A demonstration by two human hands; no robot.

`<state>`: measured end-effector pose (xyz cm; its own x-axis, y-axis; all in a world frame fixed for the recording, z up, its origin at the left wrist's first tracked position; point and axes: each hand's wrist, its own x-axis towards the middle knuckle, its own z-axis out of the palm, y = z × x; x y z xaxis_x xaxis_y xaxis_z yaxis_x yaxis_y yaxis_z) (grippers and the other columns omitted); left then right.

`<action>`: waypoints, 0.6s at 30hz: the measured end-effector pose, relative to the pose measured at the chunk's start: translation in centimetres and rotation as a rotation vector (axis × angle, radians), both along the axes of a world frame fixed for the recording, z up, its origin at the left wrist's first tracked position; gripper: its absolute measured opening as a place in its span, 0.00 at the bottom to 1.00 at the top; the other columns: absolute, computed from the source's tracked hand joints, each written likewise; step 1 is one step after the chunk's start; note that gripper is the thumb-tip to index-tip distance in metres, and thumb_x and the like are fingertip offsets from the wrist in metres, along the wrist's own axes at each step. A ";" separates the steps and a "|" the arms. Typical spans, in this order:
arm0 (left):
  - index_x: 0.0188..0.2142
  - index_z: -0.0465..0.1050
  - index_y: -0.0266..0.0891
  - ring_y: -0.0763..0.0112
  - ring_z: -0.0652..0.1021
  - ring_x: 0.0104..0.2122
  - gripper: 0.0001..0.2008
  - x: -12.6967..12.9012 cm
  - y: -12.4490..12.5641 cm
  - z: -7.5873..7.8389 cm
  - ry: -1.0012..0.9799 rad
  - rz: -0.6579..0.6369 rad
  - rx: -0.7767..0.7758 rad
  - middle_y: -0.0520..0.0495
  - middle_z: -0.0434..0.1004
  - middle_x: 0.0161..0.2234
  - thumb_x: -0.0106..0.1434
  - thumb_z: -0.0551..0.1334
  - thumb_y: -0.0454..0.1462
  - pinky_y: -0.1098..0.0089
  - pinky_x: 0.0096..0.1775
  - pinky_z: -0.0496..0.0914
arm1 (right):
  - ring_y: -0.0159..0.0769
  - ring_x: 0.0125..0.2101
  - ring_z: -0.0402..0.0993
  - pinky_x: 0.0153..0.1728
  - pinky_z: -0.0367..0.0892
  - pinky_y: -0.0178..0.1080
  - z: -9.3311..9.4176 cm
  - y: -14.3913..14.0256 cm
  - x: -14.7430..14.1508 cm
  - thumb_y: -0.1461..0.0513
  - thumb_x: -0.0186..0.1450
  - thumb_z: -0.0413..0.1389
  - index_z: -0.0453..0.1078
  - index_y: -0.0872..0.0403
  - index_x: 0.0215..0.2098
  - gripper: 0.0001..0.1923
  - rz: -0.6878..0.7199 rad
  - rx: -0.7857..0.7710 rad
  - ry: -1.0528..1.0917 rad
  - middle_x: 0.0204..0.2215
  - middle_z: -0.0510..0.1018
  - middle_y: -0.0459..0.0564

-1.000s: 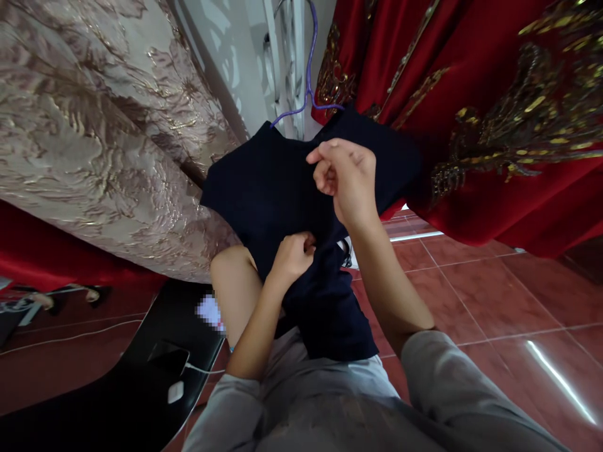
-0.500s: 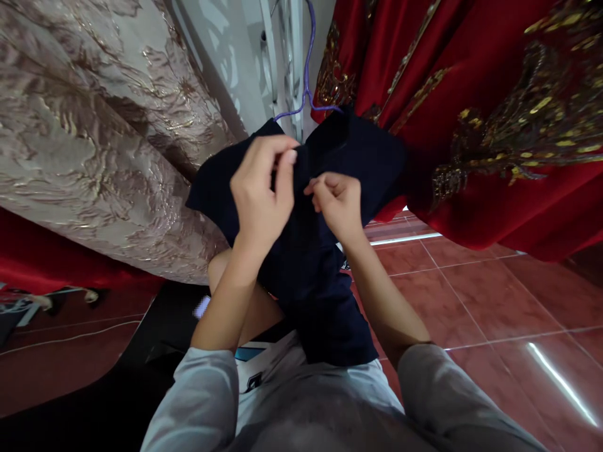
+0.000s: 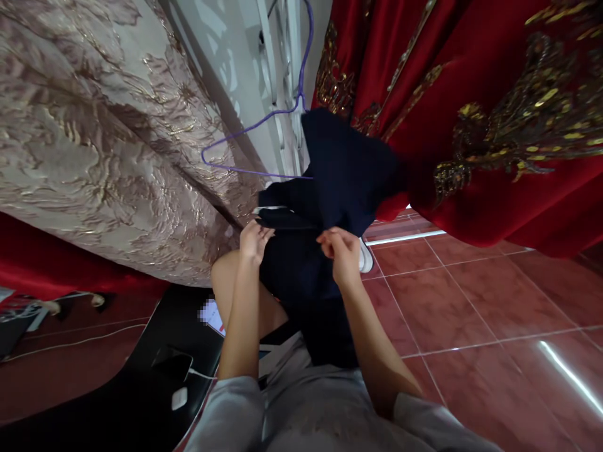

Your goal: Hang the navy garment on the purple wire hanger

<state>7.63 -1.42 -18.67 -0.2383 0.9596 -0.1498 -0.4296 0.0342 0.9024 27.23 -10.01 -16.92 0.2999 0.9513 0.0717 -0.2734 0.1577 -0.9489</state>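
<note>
Centre of frame: both hands are pinching a dark navy garment [image 3: 339, 182] that is half off a purple wire hanger [image 3: 264, 135]. The left hand [image 3: 254, 242] is clenching the fabric's left edge, the right hand [image 3: 343, 254] is gripping a fold at mid-frame — both closed on cloth. The garment's upper part is hanging on the hanger's right arm, the left arm of the hanger is sticking out bare toward the beige brocade curtain [image 3: 94, 138]. Risk, as a judgement: cloth catching on the wire end or slipping to the red tiled floor [image 3: 471, 301] — also brushing the red embroidered drape [image 3: 471, 94] at upper right.
</note>
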 end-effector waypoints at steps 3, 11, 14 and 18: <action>0.33 0.76 0.36 0.72 0.78 0.31 0.05 1.3 -1.6 1.2 0.138 -0.110 0.089 0.50 0.76 0.30 0.58 0.71 0.33 0.72 0.39 0.74 | 0.27 0.18 0.56 0.22 0.52 0.33 -2.0 -1.9 2.1 0.55 0.63 0.60 0.65 0.53 0.21 0.17 -0.182 -0.040 -0.014 0.16 0.62 0.41; 0.43 0.78 0.41 0.65 0.78 0.50 0.07 4.4 -6.5 11.5 0.869 -0.517 0.836 0.44 0.78 0.46 0.75 0.60 0.36 0.62 0.56 0.71 | 0.41 0.46 0.75 0.48 0.71 0.42 3.4 -1.7 1.8 0.53 0.63 0.67 0.70 0.52 0.54 0.24 0.226 0.234 -0.475 0.47 0.79 0.52; 0.46 0.76 0.41 0.62 0.74 0.59 0.08 4.8 -6.3 11.7 0.945 -0.487 0.900 0.41 0.75 0.55 0.77 0.58 0.39 0.58 0.63 0.66 | 0.35 0.36 0.72 0.38 0.70 0.38 4.9 -0.9 0.8 0.54 0.64 0.63 0.71 0.54 0.39 0.13 0.427 0.157 -0.332 0.35 0.77 0.48; 0.43 0.75 0.39 0.59 0.80 0.47 0.25 3.2 -4.6 8.8 0.932 -0.828 0.693 0.42 0.81 0.44 0.79 0.45 0.51 0.58 0.56 0.73 | 0.29 0.25 0.63 0.26 0.60 0.33 7.1 -0.3 2.0 0.59 0.61 0.60 0.65 0.54 0.25 0.11 0.612 0.064 -0.273 0.22 0.66 0.43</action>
